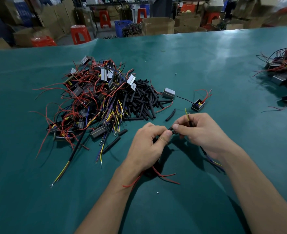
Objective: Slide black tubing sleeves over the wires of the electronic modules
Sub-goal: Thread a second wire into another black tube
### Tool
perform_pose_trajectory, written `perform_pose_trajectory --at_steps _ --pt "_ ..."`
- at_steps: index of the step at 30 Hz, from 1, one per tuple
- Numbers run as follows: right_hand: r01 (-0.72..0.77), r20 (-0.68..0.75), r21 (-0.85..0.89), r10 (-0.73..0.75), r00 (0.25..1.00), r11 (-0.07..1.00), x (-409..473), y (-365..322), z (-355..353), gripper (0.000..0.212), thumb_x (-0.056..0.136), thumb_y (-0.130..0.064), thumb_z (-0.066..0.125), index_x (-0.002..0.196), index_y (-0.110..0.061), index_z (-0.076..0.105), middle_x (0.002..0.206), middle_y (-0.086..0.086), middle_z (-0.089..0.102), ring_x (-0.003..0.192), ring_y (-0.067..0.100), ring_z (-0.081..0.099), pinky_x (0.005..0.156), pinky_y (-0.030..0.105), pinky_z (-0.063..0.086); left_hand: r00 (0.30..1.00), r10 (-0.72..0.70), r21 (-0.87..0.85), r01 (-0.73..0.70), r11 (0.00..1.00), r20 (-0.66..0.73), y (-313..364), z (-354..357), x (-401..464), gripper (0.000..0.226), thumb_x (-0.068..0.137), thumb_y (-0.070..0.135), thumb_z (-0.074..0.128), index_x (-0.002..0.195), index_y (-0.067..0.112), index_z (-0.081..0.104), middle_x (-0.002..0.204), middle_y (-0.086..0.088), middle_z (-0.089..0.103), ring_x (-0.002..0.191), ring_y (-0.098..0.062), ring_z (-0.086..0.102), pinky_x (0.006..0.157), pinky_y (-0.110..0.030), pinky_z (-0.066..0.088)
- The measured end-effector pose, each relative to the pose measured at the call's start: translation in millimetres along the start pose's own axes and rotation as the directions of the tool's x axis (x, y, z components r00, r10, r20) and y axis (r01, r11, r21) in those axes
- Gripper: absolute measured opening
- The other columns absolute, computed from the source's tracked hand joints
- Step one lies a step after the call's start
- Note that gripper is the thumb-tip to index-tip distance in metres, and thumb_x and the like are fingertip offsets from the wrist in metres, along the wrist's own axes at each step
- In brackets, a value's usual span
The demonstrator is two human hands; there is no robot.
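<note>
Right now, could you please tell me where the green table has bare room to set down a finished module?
Bare green table lies between the big tangle of grey modules with red wires and the smaller heap at the right edge; more lies near the left forearm. Crowded: the pile of black tubing sleeves and loose sleeves by the left hand and right hand.

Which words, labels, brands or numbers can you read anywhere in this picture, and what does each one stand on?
None can be read.
Modules in the pile: pale faces show no readable print.
Cardboard boxes behind the table: any marks are too blurred.
Blue crate: no legible text.
</note>
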State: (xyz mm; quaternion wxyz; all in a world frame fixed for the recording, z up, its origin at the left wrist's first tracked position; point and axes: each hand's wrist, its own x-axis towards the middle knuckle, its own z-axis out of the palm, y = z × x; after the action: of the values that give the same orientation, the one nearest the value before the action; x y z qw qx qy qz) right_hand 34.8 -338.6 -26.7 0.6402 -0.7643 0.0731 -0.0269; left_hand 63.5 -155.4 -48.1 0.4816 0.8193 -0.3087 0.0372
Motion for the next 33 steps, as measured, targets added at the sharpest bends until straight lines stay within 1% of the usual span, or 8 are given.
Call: perform_pose_trajectory --at_steps 4,7,12,18,23,28,30,33 --pt "0.05 -0.066 -0.01 -0.051 0.997 0.999 1.1 0.0 -5.2 0.014 0.096 -0.008 0.068 0.082 -0.01 0.069 0.063 -0.005 0.065 0.053 0.004 0.053 0.045 0.009 0.035 1.0 -0.025 -0.011 0.025 1.0 -0.013 -1.2 -1.1 -0.5 0.04 0.096 0.035 0.052 0.065 0.01 0.057 0.064 -0.006 0.053 0.076 -0.02 0.05 0.072 -0.038 0.041" --pt "0.06 -0.019 -0.063 -0.061 0.998 0.996 -0.3 1.6 -2.3 0.01 0.093 -0.006 0.071 0.085 -0.012 0.072 0.064 -0.007 0.067 0.054 0.002 0.055 0.051 0.011 0.041 1.0 -0.019 -0.029 0.019 0.999 -0.003 1.7 -1.3 -1.3 0.039 0.096 0.033 0.052 0.063 0.011 0.055 0.063 -0.009 0.052 0.075 -0.021 0.05 0.072 -0.04 0.041" --pt "0.059 0.089 -0.039 -0.055 0.995 0.997 -1.2 3.1 -3.6 0.008 0.086 -0.003 0.078 0.087 -0.011 0.077 0.075 0.002 0.074 0.066 0.007 0.062 0.063 0.014 0.048 1.0 -0.005 -0.067 0.005 0.998 0.007 1.9 -1.7 -1.9 0.041 0.096 0.031 0.052 0.065 0.004 0.058 0.063 -0.01 0.052 0.075 -0.022 0.05 0.072 -0.039 0.04" --pt "0.083 -0.047 -0.042 -0.085 0.995 0.996 0.7 4.5 -2.4 0.007 0.079 -0.011 0.086 0.08 -0.016 0.081 0.068 0.003 0.074 0.059 0.008 0.063 0.058 0.014 0.047 1.0 -0.013 -0.068 0.011 0.998 -0.018 0.7 2.0 -0.7 0.028 0.098 0.031 0.055 0.073 0.021 0.058 0.061 0.009 0.051 0.066 -0.01 0.048 0.064 -0.028 0.037" --pt "0.063 -0.087 -0.066 -0.069 0.994 0.996 0.3 4.9 -1.1 0.007 0.077 -0.014 0.087 0.077 -0.017 0.08 0.062 0.002 0.071 0.049 0.005 0.058 0.048 0.009 0.039 0.999 -0.032 -0.121 0.029 0.992 -0.026 -4.6 4.6 -0.5 0.002 0.102 0.027 0.056 0.1 0.026 0.056 0.064 -0.006 0.058 0.055 -0.015 0.046 0.055 -0.031 0.037" --pt "0.068 -0.101 -0.093 -0.077 0.992 0.993 -0.3 4.3 1.1 0.007 0.076 -0.017 0.087 0.075 -0.019 0.08 0.058 0.001 0.07 0.045 0.002 0.055 0.046 0.007 0.036 0.998 -0.051 -0.125 0.046 0.991 -0.043 -7.6 5.3 0.8 0.004 0.1 0.022 0.06 0.102 0.023 0.063 0.065 -0.001 0.064 0.057 -0.009 0.054 0.057 -0.026 0.042" --pt "0.081 -0.103 -0.136 -0.096 0.99 0.987 -0.9 3.9 0.9 0.006 0.075 -0.023 0.087 0.075 -0.024 0.081 0.059 0.002 0.071 0.049 0.004 0.057 0.051 0.01 0.039 0.997 -0.06 -0.139 0.053 0.989 -0.047 -7.5 5.6 1.4 0.005 0.1 0.018 0.061 0.101 0.02 0.066 0.067 0.0 0.066 0.062 -0.013 0.06 0.064 -0.032 0.049" --pt "0.092 -0.125 -0.175 -0.115 0.986 0.98 -0.9 4.2 0.3 0.007 0.07 -0.031 0.085 0.076 -0.029 0.081 0.062 0.003 0.073 0.058 0.012 0.064 0.066 0.026 0.049 0.997 -0.071 -0.139 0.065 0.988 -0.034 -7.1 5.5 1.6 0.007 0.099 0.016 0.061 0.097 0.017 0.067 0.067 0.0 0.067 0.068 -0.018 0.064 0.071 -0.04 0.052"
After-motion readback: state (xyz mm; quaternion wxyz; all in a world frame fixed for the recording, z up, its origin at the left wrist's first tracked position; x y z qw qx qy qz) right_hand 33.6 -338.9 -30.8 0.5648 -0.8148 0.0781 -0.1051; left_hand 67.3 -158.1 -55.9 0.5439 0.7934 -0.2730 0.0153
